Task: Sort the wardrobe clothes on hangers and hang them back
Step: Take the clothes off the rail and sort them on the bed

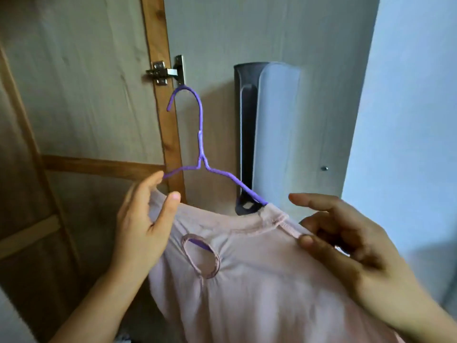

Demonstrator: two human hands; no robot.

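A pale pink top (259, 280) with a keyhole opening sits on a purple wrapped wire hanger (200, 142), whose hook rises toward the door hinge. My left hand (143, 224) grips the top's left shoulder where the hanger's arm goes in. My right hand (346, 243) pinches the neckline seam at the right shoulder between thumb and curled fingers, its forefinger pointing left. The hanger's right arm enters the neck opening; its lower bar shows through the keyhole.
An open wardrobe door (86, 95) with wooden framing and a metal hinge (168, 71) stands at the left. A grey and white upright appliance (269, 134) leans against the wall behind the hanger. A pale blue wall (408, 120) fills the right.
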